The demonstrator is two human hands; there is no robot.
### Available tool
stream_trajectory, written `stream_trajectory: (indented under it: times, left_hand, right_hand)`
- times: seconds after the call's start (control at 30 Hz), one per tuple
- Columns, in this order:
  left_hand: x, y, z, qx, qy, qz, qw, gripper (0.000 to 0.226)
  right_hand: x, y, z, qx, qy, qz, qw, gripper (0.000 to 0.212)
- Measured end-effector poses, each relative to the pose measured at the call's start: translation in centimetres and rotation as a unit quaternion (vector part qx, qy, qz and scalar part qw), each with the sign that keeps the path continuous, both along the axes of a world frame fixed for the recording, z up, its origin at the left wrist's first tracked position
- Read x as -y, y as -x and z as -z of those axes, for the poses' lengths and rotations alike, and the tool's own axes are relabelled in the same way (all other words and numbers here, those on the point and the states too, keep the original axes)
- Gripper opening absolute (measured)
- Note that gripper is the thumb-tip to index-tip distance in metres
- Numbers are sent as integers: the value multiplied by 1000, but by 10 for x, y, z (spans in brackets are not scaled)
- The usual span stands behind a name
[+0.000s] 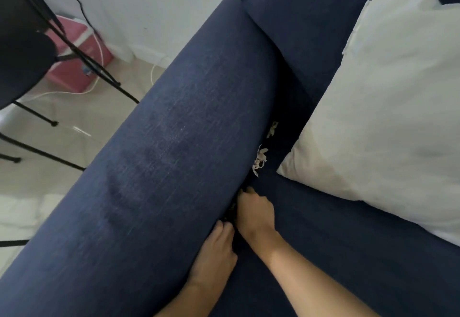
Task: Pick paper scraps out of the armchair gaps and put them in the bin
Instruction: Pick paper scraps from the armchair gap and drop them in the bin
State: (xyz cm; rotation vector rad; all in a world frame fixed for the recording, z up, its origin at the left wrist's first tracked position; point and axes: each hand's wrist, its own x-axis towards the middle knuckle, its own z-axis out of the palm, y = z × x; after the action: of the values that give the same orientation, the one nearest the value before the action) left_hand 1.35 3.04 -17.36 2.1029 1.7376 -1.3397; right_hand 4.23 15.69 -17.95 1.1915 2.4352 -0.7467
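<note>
Your hands, left hand [214, 249] and right hand [256, 213], dig fingers-first into the armchair gap [251, 184]; grip unseeable. Paper scraps [260, 158] just above, centre frame, are light and flimsy: pinch whole clumps.

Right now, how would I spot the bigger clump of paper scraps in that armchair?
Start at the wide navy armrest and follow its inner edge down to the crease where it meets the seat. The clump sits in that crease, just off the corner of the white cushion and beyond the right hand. It is pale, shredded and bunched, larger than the single scrap farther back.
</note>
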Motion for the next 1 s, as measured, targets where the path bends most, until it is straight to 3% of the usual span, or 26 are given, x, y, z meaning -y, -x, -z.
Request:
stream_trajectory:
  times: [0.13, 0.33, 0.5, 0.57, 0.73, 0.93, 1.0]
  left_hand:
    - [-6, 0, -2, 16, -5, -15, 1000, 27]
    - [-6, -4, -32, 39, -22, -55, 997, 22]
    - [-6, 7, -88, 119, -115, -126, 978, 16]
    - [-3, 20, -119, 163, -187, -148, 957, 9]
    - [26, 80, -190, 209, -332, -227, 891, 36]
    - [122, 175, -207, 209, -456, -315, 806, 3]
    - [167, 199, -203, 196, -465, -368, 781, 14]
  right_hand:
    - [9, -6, 4, -22, -31, -23, 999, 25]
    - [-11, -45, -15, -156, 27, 93, 983, 17]
    - [-40, -90, -71, -218, 39, 161, 962, 13]
    - [-48, -90, -104, -235, 55, 179, 954, 14]
    - [-40, -39, -190, -290, 65, 179, 938, 20]
    - [32, 59, -237, -323, 81, 96, 938, 10]
    - [74, 91, -243, -319, 77, 49, 943, 11]
